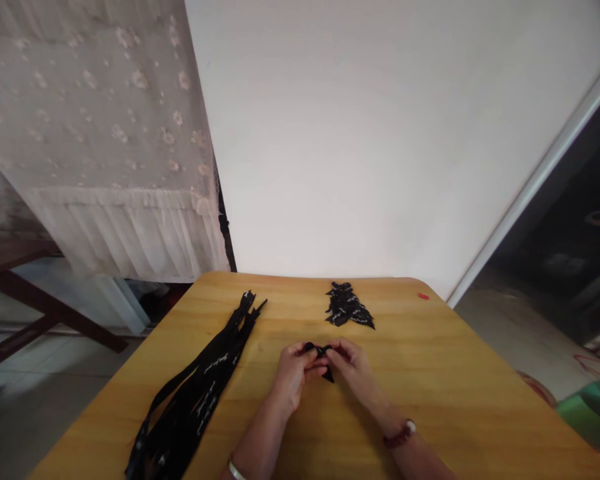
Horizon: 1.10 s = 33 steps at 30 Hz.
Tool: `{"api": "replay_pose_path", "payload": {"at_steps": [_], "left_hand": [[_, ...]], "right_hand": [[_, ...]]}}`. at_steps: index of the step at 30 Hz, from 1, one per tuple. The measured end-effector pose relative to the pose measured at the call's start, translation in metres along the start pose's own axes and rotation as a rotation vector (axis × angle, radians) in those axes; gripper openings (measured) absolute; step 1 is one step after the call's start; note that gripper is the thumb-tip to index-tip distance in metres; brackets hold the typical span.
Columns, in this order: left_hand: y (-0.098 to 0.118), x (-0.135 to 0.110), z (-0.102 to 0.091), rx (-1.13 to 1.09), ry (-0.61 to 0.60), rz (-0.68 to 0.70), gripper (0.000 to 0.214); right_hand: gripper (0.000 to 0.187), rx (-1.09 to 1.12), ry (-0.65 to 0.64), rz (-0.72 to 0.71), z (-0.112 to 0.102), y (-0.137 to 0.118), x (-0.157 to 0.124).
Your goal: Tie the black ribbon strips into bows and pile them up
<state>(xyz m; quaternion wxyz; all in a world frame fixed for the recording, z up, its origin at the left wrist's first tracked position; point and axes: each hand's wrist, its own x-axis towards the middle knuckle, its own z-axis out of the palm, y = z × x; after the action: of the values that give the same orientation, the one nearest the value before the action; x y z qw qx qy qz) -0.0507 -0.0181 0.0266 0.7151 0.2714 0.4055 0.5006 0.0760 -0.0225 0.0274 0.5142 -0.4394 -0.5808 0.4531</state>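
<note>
Between my two hands is a small black ribbon bow (328,375), its tail hanging below the fingers. My left hand (296,371) pinches one loop between thumb and fingers. The other loop is pinched by my right hand (351,365); the fingers cover much of the bow's middle. Farther back on the table lies a pile of black ribbon bows (347,307) with white lettering. To the left stretches a bundle of long black ribbons (200,393), also printed in white.
The wooden table (455,400) stands against a white wall (380,133). A small red piece (423,296) lies near its back right corner. A lace curtain (130,133) hangs at left, beside a dark wooden frame (55,317). Something green (593,410) is at right.
</note>
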Motion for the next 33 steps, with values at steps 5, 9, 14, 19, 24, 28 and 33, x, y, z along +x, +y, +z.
{"api": "replay_pose_path", "payload": {"at_steps": [5,9,14,19,24,28,33], "left_hand": [[0.0,0.0,0.0,0.025,-0.013,-0.004,0.013],[-0.001,0.0,0.001,0.049,-0.033,-0.002,0.019],[-0.005,0.001,0.003,0.083,0.041,0.073,0.026],[-0.005,-0.001,0.005,0.095,0.113,0.101,0.028],[-0.003,-0.004,0.006,0.102,0.104,0.085,0.03],[-0.001,-0.007,0.005,0.049,-0.02,0.015,0.029],[-0.004,-0.006,0.004,0.052,-0.053,0.048,0.024]], "right_hand": [[0.013,-0.047,0.018,-0.029,0.001,0.004,0.0],[0.016,-0.121,0.066,-0.046,0.002,0.008,0.0],[0.018,-0.171,0.049,-0.051,0.005,0.006,-0.003],[0.016,-0.181,0.018,-0.074,0.01,0.005,-0.007],[0.016,-0.205,0.009,-0.098,0.009,0.008,-0.008],[0.016,-0.217,0.066,-0.091,0.006,0.012,-0.005],[0.017,-0.244,0.061,-0.065,0.005,0.012,-0.005]]}}
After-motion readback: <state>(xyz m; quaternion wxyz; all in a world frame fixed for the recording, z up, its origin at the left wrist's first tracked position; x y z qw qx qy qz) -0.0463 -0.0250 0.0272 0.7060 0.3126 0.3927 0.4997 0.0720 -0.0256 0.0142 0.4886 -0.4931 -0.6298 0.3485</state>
